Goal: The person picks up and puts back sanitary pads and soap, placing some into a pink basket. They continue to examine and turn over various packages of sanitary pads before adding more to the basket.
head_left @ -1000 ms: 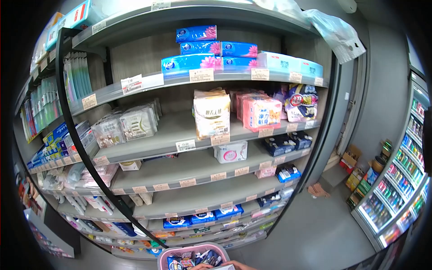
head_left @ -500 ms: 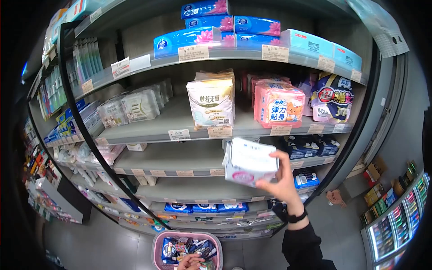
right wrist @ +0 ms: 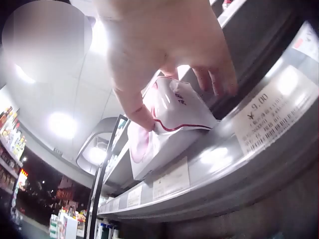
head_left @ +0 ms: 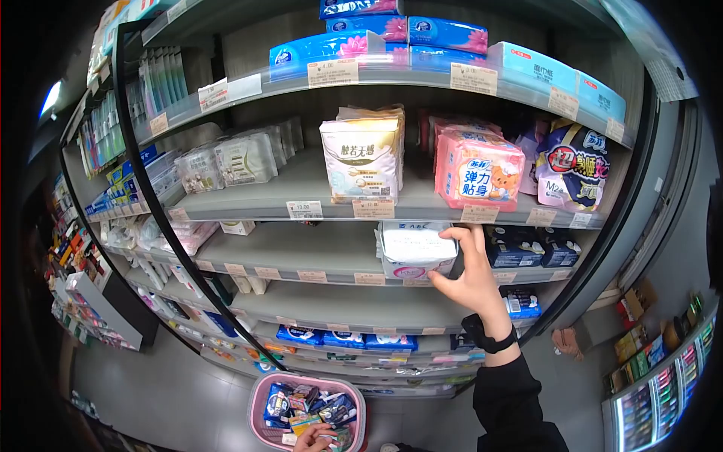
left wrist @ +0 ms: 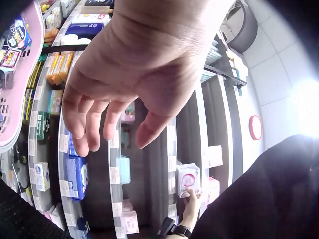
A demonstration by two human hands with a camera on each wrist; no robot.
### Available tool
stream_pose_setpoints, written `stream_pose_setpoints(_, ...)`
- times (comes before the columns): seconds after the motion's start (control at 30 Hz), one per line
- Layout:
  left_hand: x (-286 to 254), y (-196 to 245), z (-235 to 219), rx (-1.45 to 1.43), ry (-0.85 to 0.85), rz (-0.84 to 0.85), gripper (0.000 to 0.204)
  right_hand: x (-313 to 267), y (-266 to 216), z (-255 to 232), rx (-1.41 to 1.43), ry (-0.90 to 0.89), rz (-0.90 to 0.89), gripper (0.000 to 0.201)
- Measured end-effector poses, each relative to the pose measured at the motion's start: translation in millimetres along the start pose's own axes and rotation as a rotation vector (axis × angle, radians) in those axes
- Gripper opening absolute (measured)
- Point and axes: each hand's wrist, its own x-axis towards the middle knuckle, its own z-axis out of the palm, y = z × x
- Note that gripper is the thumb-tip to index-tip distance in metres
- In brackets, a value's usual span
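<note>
My right hand (head_left: 476, 280) grips a white pack of sanitary pads (head_left: 416, 252) from its right side, thumb at the front and fingers over the top. The pack has a pink oval on its front and sits at the front of a middle shelf (head_left: 331, 264), right behind the price labels. In the right wrist view the pack (right wrist: 179, 107) shows a dark pink line along its wrapper. Low in the head view, my left hand (head_left: 315, 438) is over the pink basket (head_left: 254, 407), fingers loosely bent with nothing held, as the left wrist view also shows.
Dark blue packs (head_left: 514, 248) stand to the right on the same shelf. Above are pink packs (head_left: 479, 172) and a cream pack (head_left: 360, 162), with blue tissue packs (head_left: 324, 53) higher up. A black upright post (head_left: 154, 188) divides the shelving. Several packages fill the basket.
My right hand came up from the basket with the white pack and carried it forward onto the middle shelf. The left hand stays low by the basket.
</note>
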Motion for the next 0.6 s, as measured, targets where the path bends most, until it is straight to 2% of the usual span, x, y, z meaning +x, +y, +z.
stream_pose_setpoints(0.07, 2.1, -0.6, 2.2, 0.032, -0.003, -0.052, 0.037, -3.5, -5.8, 2.0, -0.201, 0.024, -0.023, 0.058)
stream_pose_setpoints(0.1, 3.5, -0.9, 4.8, 0.030, -0.005, -0.052, 0.037, -5.1, -6.8, 4.3, -0.203, 0.023, -0.023, 0.058)
stream_pose_setpoints(0.2, 6.9, -3.4, 12.3, -0.032, -0.013, -0.024, 0.037, -8.6, -15.3, 9.9, -0.448, 0.085, -0.194, 0.059)
stream_pose_setpoints(0.23, 7.9, -4.5, 13.4, -0.045, -0.012, -0.030, 0.037, -7.7, -16.6, 12.2, -0.449, 0.082, -0.196, 0.059)
stream_pose_setpoints(0.3, 10.0, -5.0, 15.3, -0.062, -0.008, -0.037, 0.037, -5.9, -18.7, 17.3, -0.527, 0.020, -0.362, 0.054)
stream_pose_setpoints(0.33, 11.7, -3.5, 16.3, -0.025, -0.004, -0.044, 0.037, -4.4, -24.1, 18.7, -0.459, -0.027, -0.304, 0.052)
stream_pose_setpoints(0.5, 16.7, -1.3, 19.2, 0.016, -0.018, -0.032, 0.038, 11.4, -16.2, 21.8, -0.503, -0.047, -0.265, 0.051)
stream_pose_setpoints(0.6, 25.1, -20.1, 7.5, 0.028, -0.045, -0.062, 0.040, 18.8, -8.0, 27.1, -0.449, -0.071, -0.228, 0.051)
